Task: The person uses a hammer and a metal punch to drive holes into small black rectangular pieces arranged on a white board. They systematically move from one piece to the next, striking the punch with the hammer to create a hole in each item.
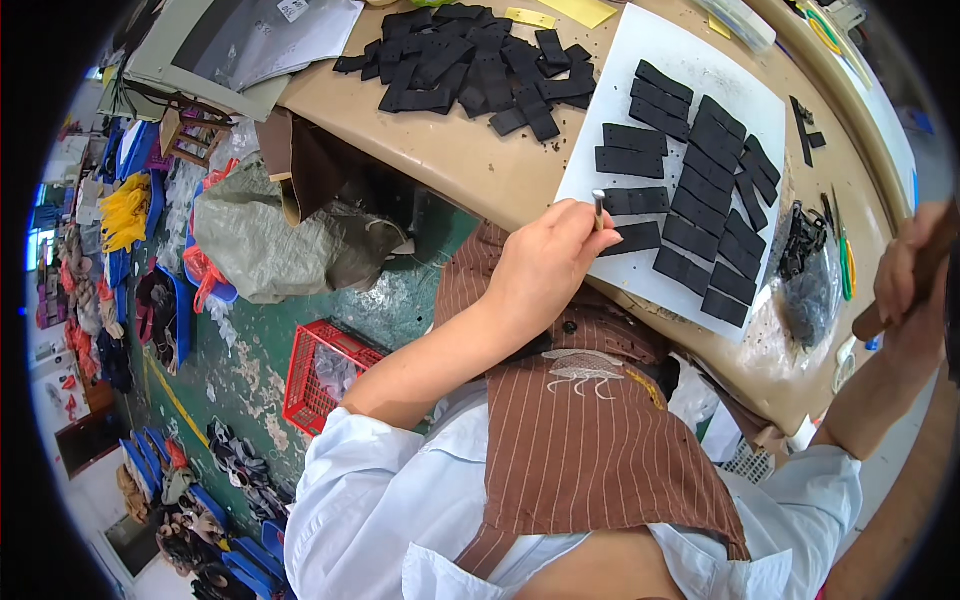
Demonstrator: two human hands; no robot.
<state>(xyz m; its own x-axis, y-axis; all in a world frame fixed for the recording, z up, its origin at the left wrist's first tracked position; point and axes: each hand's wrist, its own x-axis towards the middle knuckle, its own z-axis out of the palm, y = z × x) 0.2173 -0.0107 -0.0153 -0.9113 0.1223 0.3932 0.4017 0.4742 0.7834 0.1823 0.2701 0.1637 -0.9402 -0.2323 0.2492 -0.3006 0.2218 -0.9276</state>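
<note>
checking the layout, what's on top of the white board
Black strips lie in rough rows on the white board. The left hand, holding a metal rod, covers part of its left side; what lies beneath hand and strips cannot be seen.

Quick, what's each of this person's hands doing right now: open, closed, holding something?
Left hand: closed, pinching a thin silver metal rod.
Right hand: closed around a brown, rounded, wood-like handle.
</note>
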